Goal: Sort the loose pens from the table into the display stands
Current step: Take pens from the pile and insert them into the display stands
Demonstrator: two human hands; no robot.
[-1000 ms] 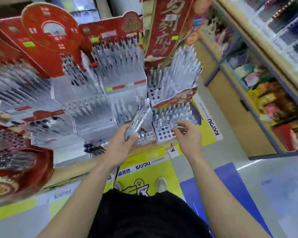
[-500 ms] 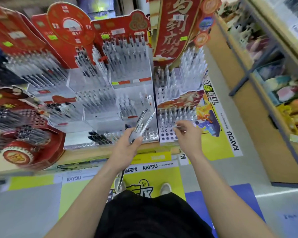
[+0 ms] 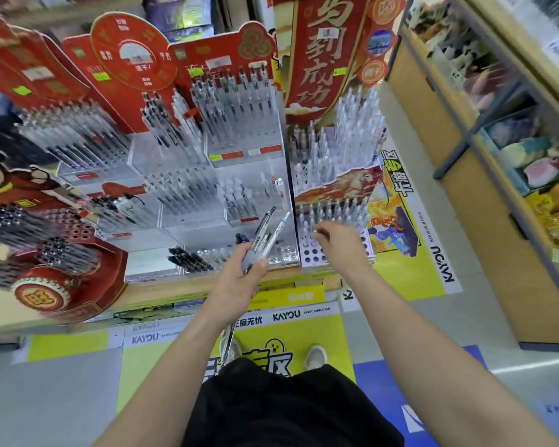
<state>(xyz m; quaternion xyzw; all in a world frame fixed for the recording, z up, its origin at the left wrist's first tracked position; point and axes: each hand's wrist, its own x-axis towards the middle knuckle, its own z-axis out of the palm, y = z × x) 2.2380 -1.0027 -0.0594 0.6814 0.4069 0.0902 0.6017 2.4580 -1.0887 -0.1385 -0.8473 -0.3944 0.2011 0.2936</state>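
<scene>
My left hand [image 3: 239, 279] grips a bundle of several clear and dark pens [image 3: 267, 238], their tips pointing up and away over the table's front edge. My right hand [image 3: 336, 243] hovers over the front rows of the white perforated stand [image 3: 307, 260], fingers curled, pinching what looks like a clear pen [image 3: 314, 233] that is mostly hidden by the fingertips. Upright clear pens fill the stand's rows behind the hand [image 3: 333, 211]. Loose black and clear pens [image 3: 191, 258] lie in a low tray left of my left hand.
Tiered clear acrylic stands [image 3: 188, 201] with upright pens fill the table's middle. Red cardboard displays [image 3: 133, 66] rise behind and at the left. A wooden shelf unit [image 3: 465, 195] of goods stands on the right. The table's wooden edge [image 3: 175, 293] runs below my hands.
The view has swung, bringing the displays lower and closer. My right hand has moved slightly up over the perforated stand's holes. My left hand keeps its grip on the pen bundle.
</scene>
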